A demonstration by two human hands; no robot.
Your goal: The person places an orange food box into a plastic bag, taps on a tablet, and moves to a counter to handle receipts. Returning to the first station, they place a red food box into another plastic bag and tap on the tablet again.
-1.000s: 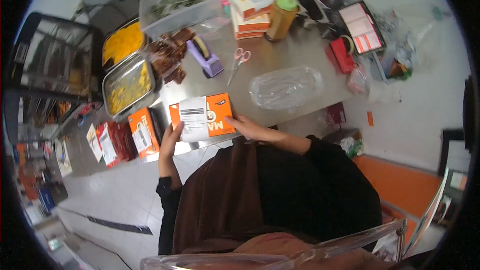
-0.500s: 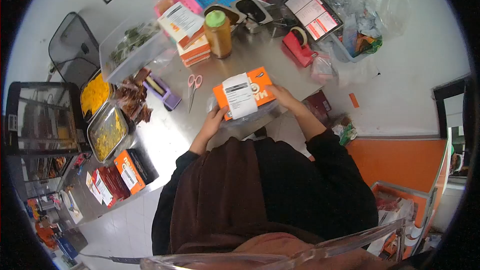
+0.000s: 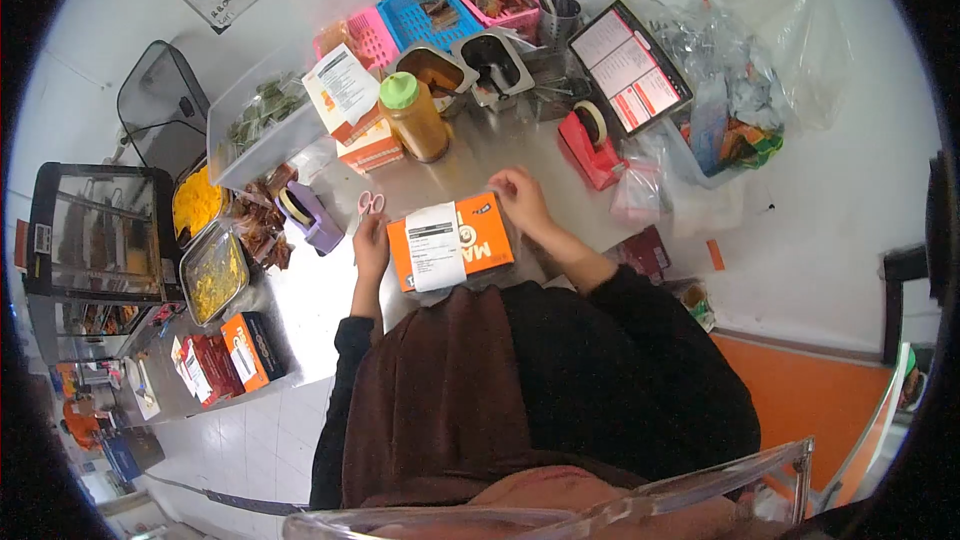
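Observation:
An orange box (image 3: 484, 232) with a white printed label lies flat near the table's front edge, close to my body. Clear plastic (image 3: 517, 241) shows at its right side and partly beneath it. Beside the box's left edge is my left hand (image 3: 371, 248), fingers together; what they pinch, if anything, is too small to tell. My right hand (image 3: 522, 202) is at the box's upper right corner, its fingers closed on the plastic. Pink-handled scissors (image 3: 371, 204) lie just above my left hand, which partly hides them.
A purple tape dispenser (image 3: 318, 227) and metal trays (image 3: 214, 277) stand left. Behind are stacked boxes (image 3: 371, 147), a green-capped bottle (image 3: 420, 130) and baskets (image 3: 428, 16). A red tape dispenser (image 3: 590, 152) and tablet (image 3: 630, 65) are at right.
The box has come down closer to my body onto the plastic, and both hands have let go of it. My right hand has moved to the plastic at its upper corner. The view has shifted.

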